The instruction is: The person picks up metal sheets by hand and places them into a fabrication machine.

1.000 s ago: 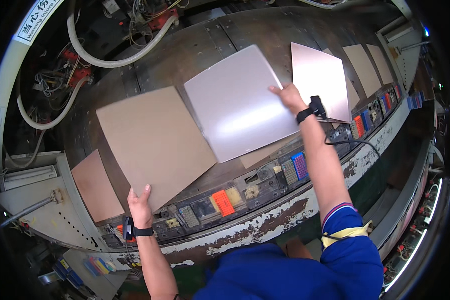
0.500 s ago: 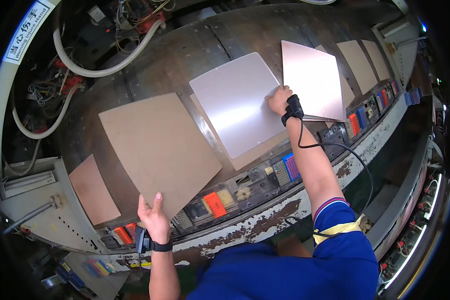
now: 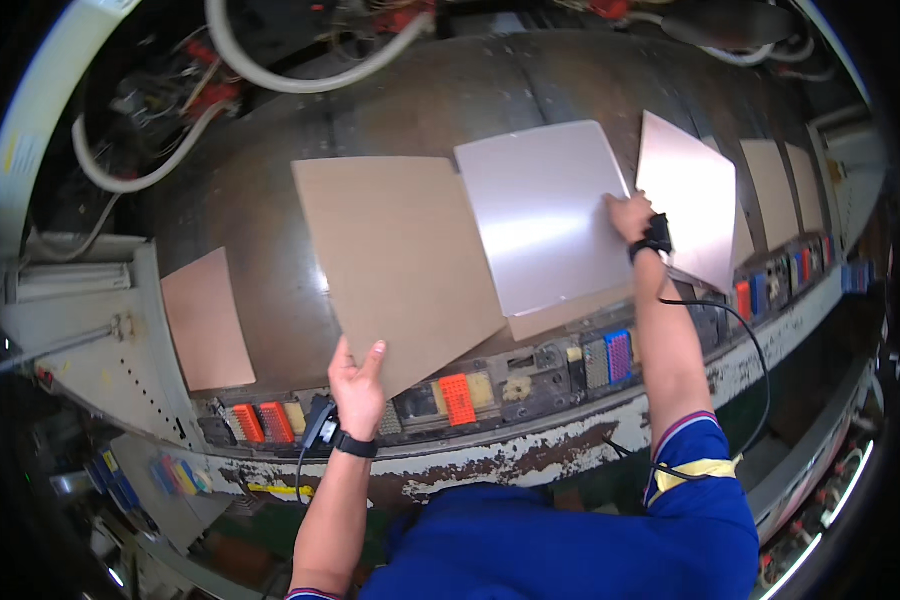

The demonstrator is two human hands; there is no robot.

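My left hand [image 3: 358, 388] grips the near left corner of a large tan board [image 3: 405, 260], thumb pointing up along its face. That board lies at a slant, its right edge close against a shiny silver metal sheet [image 3: 545, 215]. Beneath the silver sheet, another tan board [image 3: 572, 312] shows along the near side. At the silver sheet's right edge, my right hand [image 3: 628, 216] has its thumb on the surface and its other fingers curled, partly hidden. A shiny copper-toned sheet [image 3: 692, 205] sits tilted just right of that hand.
A small copper-coloured sheet [image 3: 208, 322] lies at the far left. More tan boards [image 3: 770, 190] rest at the right. Along the worn front edge [image 3: 530, 440] run orange blocks [image 3: 457, 400] and blue ones [image 3: 618, 357]. White hoses [image 3: 300, 82] hang behind, and a cable [image 3: 755, 350] trails from my right wrist.
The view has turned, shifting the scene rightward. My left hand has brought the tan board closer to the silver sheet. My right hand stays at the silver sheet's right edge.
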